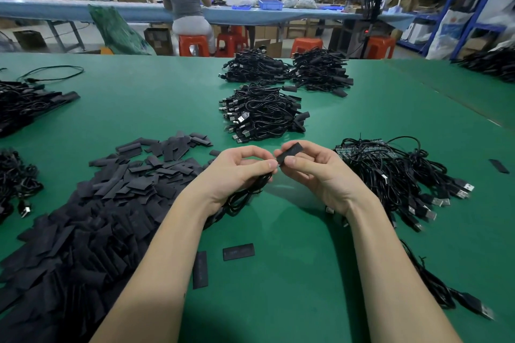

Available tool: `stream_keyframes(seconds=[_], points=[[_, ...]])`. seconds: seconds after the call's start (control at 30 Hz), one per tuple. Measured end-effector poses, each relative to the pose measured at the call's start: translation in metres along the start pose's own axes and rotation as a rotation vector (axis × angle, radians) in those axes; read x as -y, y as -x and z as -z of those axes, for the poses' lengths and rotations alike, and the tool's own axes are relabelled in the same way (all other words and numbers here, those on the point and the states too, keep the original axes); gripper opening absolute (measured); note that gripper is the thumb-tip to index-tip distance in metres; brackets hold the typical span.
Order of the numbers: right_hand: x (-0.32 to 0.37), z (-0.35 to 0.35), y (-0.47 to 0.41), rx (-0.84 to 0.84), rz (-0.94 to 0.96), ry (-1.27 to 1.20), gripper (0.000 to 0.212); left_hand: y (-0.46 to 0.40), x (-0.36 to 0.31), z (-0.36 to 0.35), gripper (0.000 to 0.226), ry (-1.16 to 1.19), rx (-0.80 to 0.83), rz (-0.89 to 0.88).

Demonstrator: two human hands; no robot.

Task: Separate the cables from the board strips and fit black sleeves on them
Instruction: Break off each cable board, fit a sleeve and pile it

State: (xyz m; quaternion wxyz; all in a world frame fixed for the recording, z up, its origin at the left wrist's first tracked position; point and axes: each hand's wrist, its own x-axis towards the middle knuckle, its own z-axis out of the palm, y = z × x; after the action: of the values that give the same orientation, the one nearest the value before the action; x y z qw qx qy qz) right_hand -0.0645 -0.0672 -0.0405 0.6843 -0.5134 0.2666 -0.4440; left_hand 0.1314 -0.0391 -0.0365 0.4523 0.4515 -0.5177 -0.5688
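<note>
**While one sleeve goes on, most of the pile still waits**

As we read the desk (362, 273) from left to right, the biggest thing left of our fingers is the heap of loose black sleeves (92, 203), flat and unused, spreading from beside the left wrist out toward the desk's edge. Two stray sleeves (238, 251) lie just below the wrists. That heap suggests plenty of work remains.

Our left hand (237, 172) has its fingers curled round a black cable (245, 195), pinching its end between thumb and forefinger while the rest of the cord loops down under the palm. Touching those fingertips, our right hand (315, 172) pinches a single black sleeve (289, 152) between thumb and forefinger, its near end meeting the cable's tip. We judge the sleeve is being started onto the cable; whether the tip is already inside we cannot tell.

Beyond the fingers, three bundles of finished cables (262, 114) sit stacked, many showing sleeves at one end, so a good share looks done.

Just right of the right hand lies a tangle of cables on board strips (390, 167), their USB plugs fanned outward. These appear unseparated and are, in our judgement, the remaining stock.
</note>
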Motion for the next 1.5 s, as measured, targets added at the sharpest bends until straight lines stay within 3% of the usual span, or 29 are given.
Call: stream_keyframes(seconds=[0.13, 0.4, 0.97, 1.2, 1.5], points=[[0.000, 0.002, -0.002, -0.120, -0.005, -0.037, 0.028, -0.004, 0.002, -0.005, 0.014, -0.219, -0.055, -0.101], [-0.003, 0.007, -0.003, -0.248, -0.056, -0.093, 0.015, -0.007, 0.006, -0.009, 0.014, -0.457, -0.132, -0.273], [-0.007, 0.005, -0.006, -0.223, -0.047, -0.062, 0.017, -0.007, 0.009, -0.015, 0.007, -0.465, -0.190, -0.350], [-0.007, 0.008, -0.007, -0.296, -0.034, -0.146, 0.011, -0.006, 0.007, -0.022, 0.017, -0.562, -0.215, -0.413], [-0.007, 0.009, -0.007, -0.309, -0.040, -0.189, 0.011, -0.005, 0.005, -0.025, 0.004, -0.581, -0.295, -0.457]])
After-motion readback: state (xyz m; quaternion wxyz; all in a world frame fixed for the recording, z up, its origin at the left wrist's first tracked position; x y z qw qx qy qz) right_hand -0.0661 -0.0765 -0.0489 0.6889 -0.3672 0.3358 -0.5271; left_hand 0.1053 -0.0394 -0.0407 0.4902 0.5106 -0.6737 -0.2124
